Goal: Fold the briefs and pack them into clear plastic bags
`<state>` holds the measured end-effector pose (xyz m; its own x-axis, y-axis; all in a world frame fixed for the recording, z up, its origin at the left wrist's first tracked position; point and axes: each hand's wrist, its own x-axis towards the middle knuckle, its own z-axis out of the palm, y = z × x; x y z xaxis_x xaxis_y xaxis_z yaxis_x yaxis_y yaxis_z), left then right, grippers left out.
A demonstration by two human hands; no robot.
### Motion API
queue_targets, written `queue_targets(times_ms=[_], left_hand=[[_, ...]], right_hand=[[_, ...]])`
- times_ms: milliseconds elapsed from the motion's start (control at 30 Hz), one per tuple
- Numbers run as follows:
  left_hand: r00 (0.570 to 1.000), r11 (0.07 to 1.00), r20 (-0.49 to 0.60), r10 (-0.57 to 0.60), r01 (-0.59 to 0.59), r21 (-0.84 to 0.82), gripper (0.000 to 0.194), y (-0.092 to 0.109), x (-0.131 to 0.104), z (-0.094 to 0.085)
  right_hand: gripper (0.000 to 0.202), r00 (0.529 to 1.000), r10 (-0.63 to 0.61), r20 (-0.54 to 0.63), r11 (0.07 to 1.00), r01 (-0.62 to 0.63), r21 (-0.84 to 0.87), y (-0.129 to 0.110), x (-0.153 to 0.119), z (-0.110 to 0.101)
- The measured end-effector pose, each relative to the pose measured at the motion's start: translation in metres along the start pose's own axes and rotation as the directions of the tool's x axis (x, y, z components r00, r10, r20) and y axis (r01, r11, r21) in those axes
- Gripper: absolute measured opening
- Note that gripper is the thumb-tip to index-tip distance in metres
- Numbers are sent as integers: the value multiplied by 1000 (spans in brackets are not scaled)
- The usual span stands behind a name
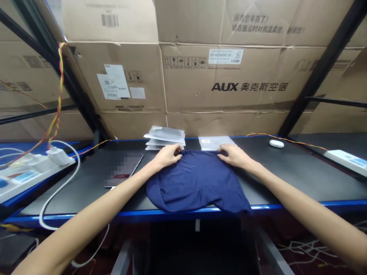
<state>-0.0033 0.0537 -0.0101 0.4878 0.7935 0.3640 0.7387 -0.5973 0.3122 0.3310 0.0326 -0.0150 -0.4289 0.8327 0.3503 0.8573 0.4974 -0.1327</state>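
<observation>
A navy blue cloth garment (197,183) lies on the black tabletop, loosely spread and wrinkled. Its near edge reaches the table's front, with the right corner at the blue rim; its exact kind I cannot tell. At the garment's far left corner, my left hand (168,156) is closed, thumb and fingers pinching the fabric. My right hand (233,156) pinches the far right corner in the same way. Just beyond my left hand sits a stack of flat, pale plastic packets (164,134). Another flat packet (215,142) lies behind the garment, close to my right fingers.
On the left lie a phone (124,170) and a white power strip (34,172) with plugs and a looping cable. A small white case (276,144) and another power strip (346,160) are to the right. Cardboard (183,91) walls the back between black posts.
</observation>
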Motion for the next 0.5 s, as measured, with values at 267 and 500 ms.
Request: queue_targets(times_ms=[267, 500], left_hand=[[989, 979, -120, 91, -111, -171, 29, 14, 2, -14], [962, 961, -20, 272, -272, -47, 28, 23, -29, -31]], right_hand=[[29, 985, 18, -170, 987, 10, 162, -2, -2, -13], [25, 962, -169, -216, 952, 216, 215, -13, -42, -25]])
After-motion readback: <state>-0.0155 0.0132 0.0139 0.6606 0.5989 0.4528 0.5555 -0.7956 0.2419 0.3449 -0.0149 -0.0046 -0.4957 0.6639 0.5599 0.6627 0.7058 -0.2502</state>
